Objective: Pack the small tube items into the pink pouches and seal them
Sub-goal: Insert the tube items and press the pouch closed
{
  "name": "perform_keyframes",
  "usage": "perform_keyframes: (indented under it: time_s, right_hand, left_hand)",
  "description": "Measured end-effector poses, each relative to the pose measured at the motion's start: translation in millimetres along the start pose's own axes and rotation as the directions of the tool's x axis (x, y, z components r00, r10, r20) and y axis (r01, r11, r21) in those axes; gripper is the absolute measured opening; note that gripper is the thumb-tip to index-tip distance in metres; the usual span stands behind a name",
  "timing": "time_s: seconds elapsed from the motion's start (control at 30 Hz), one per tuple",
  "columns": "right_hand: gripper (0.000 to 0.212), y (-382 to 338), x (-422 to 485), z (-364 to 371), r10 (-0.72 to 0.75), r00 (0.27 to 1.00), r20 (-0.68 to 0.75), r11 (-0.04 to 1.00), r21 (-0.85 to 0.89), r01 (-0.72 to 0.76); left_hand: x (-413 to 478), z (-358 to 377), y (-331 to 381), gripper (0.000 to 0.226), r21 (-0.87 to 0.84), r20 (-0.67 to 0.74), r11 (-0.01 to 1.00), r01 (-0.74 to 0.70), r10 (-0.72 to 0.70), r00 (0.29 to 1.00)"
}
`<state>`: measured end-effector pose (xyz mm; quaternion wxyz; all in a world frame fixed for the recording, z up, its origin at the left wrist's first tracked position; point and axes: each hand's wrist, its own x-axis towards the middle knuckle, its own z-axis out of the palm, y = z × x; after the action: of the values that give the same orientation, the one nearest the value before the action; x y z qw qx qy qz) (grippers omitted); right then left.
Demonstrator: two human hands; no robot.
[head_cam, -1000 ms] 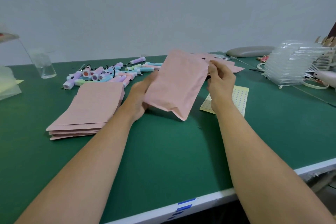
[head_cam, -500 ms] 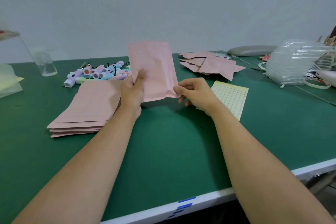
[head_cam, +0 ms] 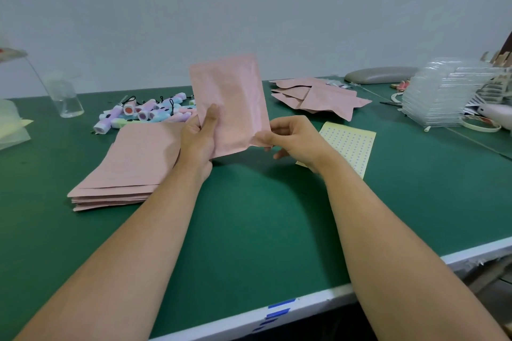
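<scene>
Pink matte rectangular pouch [head_cam: 231,102] upright between left hand [head_cam: 198,141] and right hand [head_cam: 293,140]

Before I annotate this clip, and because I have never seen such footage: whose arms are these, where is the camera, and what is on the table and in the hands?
There is no machine here: these are a person's two bare arms, filmed by one wide-angle camera worn on the head, looking forward and down. The left hand grips a flat pink pouch, held upright, by its lower left edge; the right hand pinches its lower right corner. On the green table lie a stack of flat pink pouches at left, small pastel tubes behind it, a loose pile of pink pouches farther right, and a yellow dotted sheet beyond the right hand.
</scene>
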<state>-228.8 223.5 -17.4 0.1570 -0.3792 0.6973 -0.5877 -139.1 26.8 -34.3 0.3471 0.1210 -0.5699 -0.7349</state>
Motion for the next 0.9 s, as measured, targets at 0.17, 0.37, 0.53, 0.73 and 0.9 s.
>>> perform_keyframes:
  time_s: [0.17, 0.37, 0.53, 0.73, 0.9]
  right_hand:
    - [0.014, -2, 0, -5, 0.026, 0.999, 0.025, 0.998, 0.054, -0.027]
    - [0.035, -5, -2, -3, 0.134, 0.989, 0.067, 0.982, 0.127, -0.141]
    - [0.035, -3, -1, 1, 0.109, 0.993, 0.039, 0.994, -0.009, -0.109]
    - [0.031, -3, -1, 4, 0.097, 0.995, 0.038, 0.993, -0.065, -0.094]
    - [0.051, -7, -2, 3, 0.187, 0.982, -0.036, 0.982, 0.032, -0.186]
  left_hand:
    - [0, 0, -1, 0.034, 0.026, 0.067, 1.000, -0.011, 0.009, 0.998]
    - [1, -1, -1, 0.028, 0.007, 0.064, 1.000, -0.005, 0.005, 0.998]
    - [0, 0, -1, 0.029, -0.013, 0.099, 1.000, 0.027, -0.026, 0.995]
    - [-4, -1, 5, 0.048, 0.025, 0.261, 0.996, 0.082, -0.086, 0.961]
    - [-6, -3, 7, 0.053, 0.109, 0.300, 0.987, 0.117, -0.145, 0.943]
